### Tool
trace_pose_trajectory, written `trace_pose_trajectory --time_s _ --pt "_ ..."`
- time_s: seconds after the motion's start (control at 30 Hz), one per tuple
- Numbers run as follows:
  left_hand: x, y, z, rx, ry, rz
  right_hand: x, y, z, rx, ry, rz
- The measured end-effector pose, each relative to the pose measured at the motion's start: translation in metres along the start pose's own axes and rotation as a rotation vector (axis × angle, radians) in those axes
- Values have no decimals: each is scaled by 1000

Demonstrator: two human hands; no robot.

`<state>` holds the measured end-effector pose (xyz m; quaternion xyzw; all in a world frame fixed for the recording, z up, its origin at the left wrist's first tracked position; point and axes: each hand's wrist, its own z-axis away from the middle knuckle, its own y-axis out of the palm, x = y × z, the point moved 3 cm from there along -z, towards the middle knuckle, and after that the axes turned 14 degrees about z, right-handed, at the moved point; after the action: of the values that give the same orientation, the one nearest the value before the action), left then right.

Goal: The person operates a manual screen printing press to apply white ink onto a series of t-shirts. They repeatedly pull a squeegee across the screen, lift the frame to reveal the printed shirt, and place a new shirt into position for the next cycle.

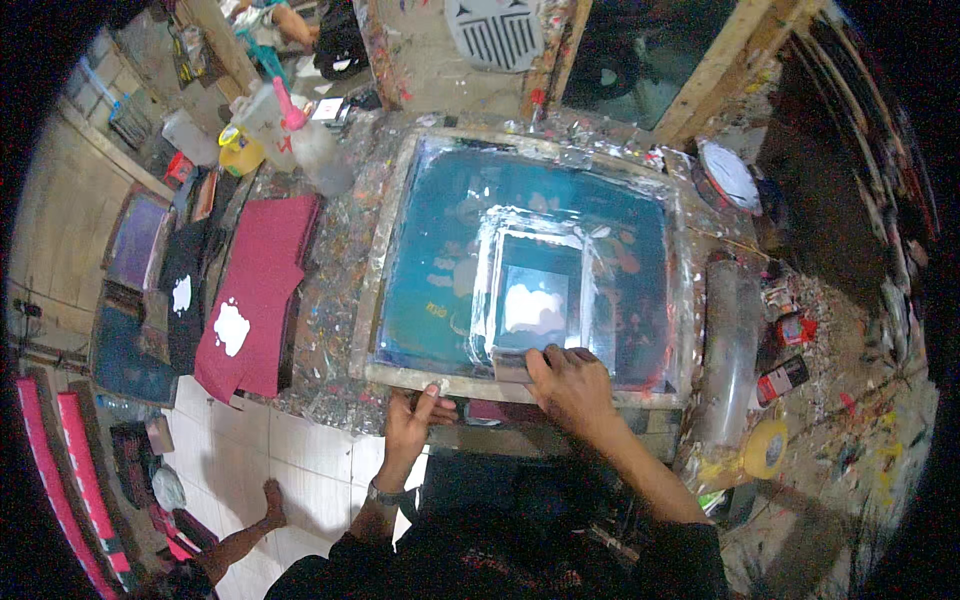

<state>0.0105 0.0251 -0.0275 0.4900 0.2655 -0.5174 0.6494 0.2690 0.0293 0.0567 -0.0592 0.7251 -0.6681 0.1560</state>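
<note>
A screen-printing frame (372, 345) with blue-green mesh lies on the bench in front of me. White ink surrounds a rectangular area on the mesh, with a white apple-shaped patch (533, 308) inside it. My right hand (572, 388) is closed round a squeegee (513, 366), which rests on the mesh at the near end of that area. At the frame's near edge, my left hand (412, 420) has its thumb on the wooden rail and its fingers curled below. A strip of maroon cloth (500, 411) shows under the frame between my hands.
Left of the frame lie maroon fabric pieces (262, 270) and black fabric (183, 262), each bearing a white print. Bottles with a pink top (290, 108) stand behind them. On the right are a clear roll (727, 350), yellow tape (765, 448) and a round tub (728, 175). Someone's foot (272, 505) is on the tiles.
</note>
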Motion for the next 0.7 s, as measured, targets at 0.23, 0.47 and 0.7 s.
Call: trace_pose_trajectory --time_s 0.23,0.47,0.7 --pt "-48 16 20 -36 274 78 -3 -79 -1 -475 240 88" --pt "-159 108 -40 -29 1089 -104 -68 -217 -82 -776 283 225" --pt "-76 108 -211 218 711 -1564 -114 -286 -144 -433 352 140"
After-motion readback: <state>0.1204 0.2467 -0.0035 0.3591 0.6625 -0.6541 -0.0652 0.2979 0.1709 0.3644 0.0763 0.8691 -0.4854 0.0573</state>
